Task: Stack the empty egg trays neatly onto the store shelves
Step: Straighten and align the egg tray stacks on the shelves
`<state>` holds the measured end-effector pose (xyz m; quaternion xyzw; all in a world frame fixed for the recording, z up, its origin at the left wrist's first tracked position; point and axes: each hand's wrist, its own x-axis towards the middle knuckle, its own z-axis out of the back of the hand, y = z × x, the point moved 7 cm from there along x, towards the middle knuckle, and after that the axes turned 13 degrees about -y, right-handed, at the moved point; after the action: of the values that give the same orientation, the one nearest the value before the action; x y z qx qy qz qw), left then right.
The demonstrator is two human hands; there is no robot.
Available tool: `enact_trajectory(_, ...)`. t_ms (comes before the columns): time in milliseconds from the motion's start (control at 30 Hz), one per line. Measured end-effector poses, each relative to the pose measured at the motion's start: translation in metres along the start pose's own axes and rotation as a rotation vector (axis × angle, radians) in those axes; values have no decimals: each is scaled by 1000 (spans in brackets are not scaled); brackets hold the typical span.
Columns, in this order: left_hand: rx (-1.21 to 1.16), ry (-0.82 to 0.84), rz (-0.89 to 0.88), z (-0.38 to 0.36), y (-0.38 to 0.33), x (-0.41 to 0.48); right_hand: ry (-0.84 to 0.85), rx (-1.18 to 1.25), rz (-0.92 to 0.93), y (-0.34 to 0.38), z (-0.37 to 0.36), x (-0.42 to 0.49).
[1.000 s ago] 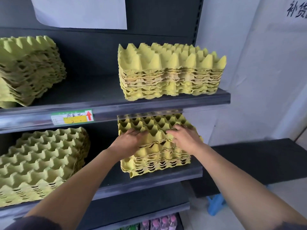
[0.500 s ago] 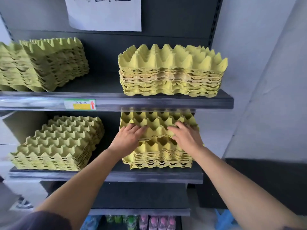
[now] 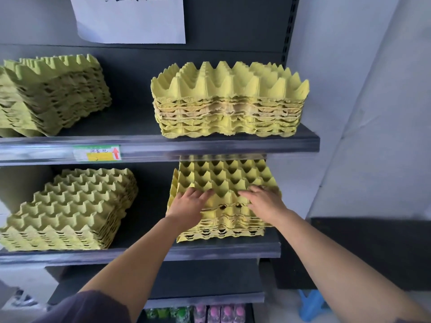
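**Q:** Where are your hands?
**Me:** Both are on the lower right stack of egg trays (image 3: pixel 224 180), at the right end of the middle shelf (image 3: pixel 210 251). My left grip (image 3: pixel 189 206) lies on the top tray's front left corner. Its fingers are stretched forward over the cups and curl round nothing. My right grip (image 3: pixel 263 201) lies flat on the front right part, fingers spread, and also holds nothing. Palms down, both touching cardboard.

**Q:** What condition is that stack in?
**Me:** Yellow-green pulp trays, cups up. The upper trays are not fully nested, and dark gaps show along the front face below my hands. One tray edge juts out on the left side. The back of the stack sits under the upper shelf (image 3: pixel 233 146).

**Q:** Any other stacks?
**Me:** Three. The upper right stack (image 3: pixel 229 103) sits on the upper shelf directly above, square to the front lip. The upper left stack (image 3: pixel 51 94) is turned at an angle and partly cut off by the frame. The lower left stack (image 3: pixel 70 210) is on the middle shelf, also angled, well apart from the one I touch.

**Q:** Anything else?
**Me:** A price label (image 3: pixel 96 153) with a red arrow is on the upper shelf's rail. A white paper sheet (image 3: pixel 130 17) hangs on the back panel, its writing cut off. Small bottles (image 3: pixel 219 313), pink and green, stand on the bottom level. A blue stool (image 3: pixel 311 304) is on the floor at right. There is a dark sleeve (image 3: pixel 88 308) on my left arm.
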<state>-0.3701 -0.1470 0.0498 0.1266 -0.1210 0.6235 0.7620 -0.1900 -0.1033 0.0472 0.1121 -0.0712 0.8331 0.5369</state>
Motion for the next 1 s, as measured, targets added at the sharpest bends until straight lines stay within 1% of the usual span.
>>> enact_trajectory(67, 17, -28, -17, -2, 1, -1, -1, 19, -3, 0, -2, 1)
enact_trajectory(167, -11, -76, -31, 0, 2, 2, -64, 44, 9, 1, 2, 2)
enact_trajectory(267, -27, -87, -69, 5, 5, 4, -103, 25, 16, 1, 10, 1)
enact_trajectory(333, -11, -97, -94, 3, 6, 0, -83, 5, 15, 4, 8, -2)
enact_trajectory(433, 25, -86, -108, -3, 3, -7, 15, -38, -20, 8, -3, -9)
enact_trajectory(500, 0, -71, -96, -4, 3, -5, 55, -58, -60, 11, -4, -10)
enact_trajectory(567, -48, -103, -91, 0, 5, -3, 49, -92, -67, 15, -1, -9)
enact_trajectory(600, -76, -160, -67, 4, 9, -3, 18, -111, -59, 18, 3, -8)
enact_trajectory(667, -176, -285, 78, 11, 26, -5, -83, -114, -31, 27, 12, -5)
enact_trajectory(700, -242, -312, 191, 12, 38, -6, -129, -97, -7, 34, 15, -3)
enact_trajectory(733, -313, -301, 323, 8, 51, -6, -155, -79, 18, 42, 17, -1)
enact_trajectory(767, -418, -247, 468, 2, 63, -7, -158, -69, 40, 50, 16, 1)
enact_trajectory(833, -779, -104, 746, -17, 78, -8, -107, -79, 51, 63, 9, 5)
enact_trajectory(867, -952, -58, 853, -24, 80, -8, -86, -89, 42, 67, 5, 6)
enact_trajectory(900, -1055, -28, 931, -27, 82, -10, -83, -96, 32, 68, 3, 7)
enact_trajectory(933, -1097, -9, 972, -28, 83, -11, -94, -105, 29, 69, 4, 8)
enact_trajectory(1000, -1151, -3, 1004, -30, 86, -8, -105, -132, 40, 72, 4, 10)
